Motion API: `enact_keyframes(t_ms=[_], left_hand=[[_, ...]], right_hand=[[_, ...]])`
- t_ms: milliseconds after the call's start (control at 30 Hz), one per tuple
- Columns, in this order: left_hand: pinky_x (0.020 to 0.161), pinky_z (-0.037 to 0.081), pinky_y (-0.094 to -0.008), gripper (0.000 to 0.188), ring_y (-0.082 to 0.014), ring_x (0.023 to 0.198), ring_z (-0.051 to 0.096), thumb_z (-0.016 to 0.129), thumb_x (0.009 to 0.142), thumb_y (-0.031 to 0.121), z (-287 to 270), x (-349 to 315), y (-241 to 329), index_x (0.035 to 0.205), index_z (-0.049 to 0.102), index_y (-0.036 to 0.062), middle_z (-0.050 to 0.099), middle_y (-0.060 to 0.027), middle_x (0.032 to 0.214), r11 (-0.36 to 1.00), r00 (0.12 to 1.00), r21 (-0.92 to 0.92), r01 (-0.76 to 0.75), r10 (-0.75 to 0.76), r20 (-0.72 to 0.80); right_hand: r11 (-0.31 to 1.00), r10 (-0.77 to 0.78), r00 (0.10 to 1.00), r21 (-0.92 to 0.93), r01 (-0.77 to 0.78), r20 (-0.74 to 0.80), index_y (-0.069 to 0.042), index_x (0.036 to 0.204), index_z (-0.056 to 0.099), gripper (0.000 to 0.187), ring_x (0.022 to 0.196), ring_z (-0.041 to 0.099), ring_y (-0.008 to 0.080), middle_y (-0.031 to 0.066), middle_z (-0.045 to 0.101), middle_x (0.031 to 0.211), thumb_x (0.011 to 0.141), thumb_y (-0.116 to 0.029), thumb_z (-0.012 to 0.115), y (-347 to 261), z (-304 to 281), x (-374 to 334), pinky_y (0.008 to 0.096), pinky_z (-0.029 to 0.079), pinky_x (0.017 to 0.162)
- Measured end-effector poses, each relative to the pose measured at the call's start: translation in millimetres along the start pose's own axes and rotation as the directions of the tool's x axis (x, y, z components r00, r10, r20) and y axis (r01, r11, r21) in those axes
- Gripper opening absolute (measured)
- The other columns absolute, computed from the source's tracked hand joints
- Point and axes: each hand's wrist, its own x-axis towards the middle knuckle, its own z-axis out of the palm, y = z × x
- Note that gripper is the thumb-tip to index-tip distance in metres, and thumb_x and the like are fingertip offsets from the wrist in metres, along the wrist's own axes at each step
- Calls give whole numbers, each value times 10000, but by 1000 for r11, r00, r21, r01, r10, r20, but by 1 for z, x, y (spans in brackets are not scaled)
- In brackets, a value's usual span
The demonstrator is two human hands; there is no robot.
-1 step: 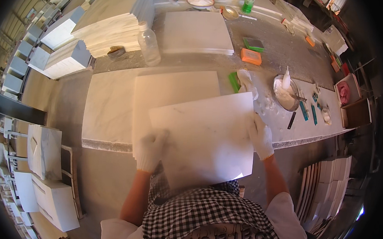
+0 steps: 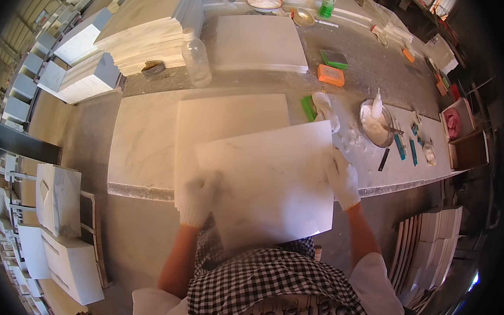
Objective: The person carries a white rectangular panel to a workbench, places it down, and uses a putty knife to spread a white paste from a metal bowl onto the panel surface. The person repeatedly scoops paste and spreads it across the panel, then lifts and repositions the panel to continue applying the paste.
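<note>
A pale, faintly veined marble tile (image 2: 271,175) is held tilted in front of my apron, between my two gloved hands. My left hand (image 2: 200,196), in a white knit glove, grips its left edge. On the opposite edge, my right hand (image 2: 342,176) has its gloved fingers wrapped round the side, partly hidden behind it. Behind the held piece, more marble tiles (image 2: 231,109) lie on a large marble slab (image 2: 141,146) on the bench. A green scouring pad (image 2: 308,108) and a crumpled white cloth or glove (image 2: 324,111) lie just beyond its far edge.
Right of the slab stands a bowl of white paste (image 2: 374,129) holding a white nozzle bottle, near teal-handled blades (image 2: 413,151). Farther back are an orange block (image 2: 331,75), a clear plastic bottle (image 2: 195,60) and a tile stack (image 2: 261,44). Racked slabs (image 2: 427,246) stand at lower right.
</note>
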Motion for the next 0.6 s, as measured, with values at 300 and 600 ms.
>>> enact_keyframes(t_ms=[300, 600], left_hand=[[471, 356, -296, 557, -73, 531, 394, 744, 955, 433, 5, 10, -4, 632, 535, 30, 436, 24, 576, 981, 997, -183, 57, -48, 53], [576, 454, -276, 415, -84, 645, 548, 727, 969, 375, -3, 18, 3, 785, 646, 12, 592, 3, 695, 994, 994, -105, 31, -20, 105]], right_hand=[[999, 22, 999, -35, -21, 24, -103, 1330, 655, 344, 741, 741, 304, 168, 736, 862, 1019, -234, 589, 2, -5, -2, 414, 566, 698], [996, 90, 996, 25, -90, -7, -73, 1198, 717, 283, 682, 693, 321, 166, 695, 790, 1016, -265, 617, 4, -5, -13, 417, 528, 641]])
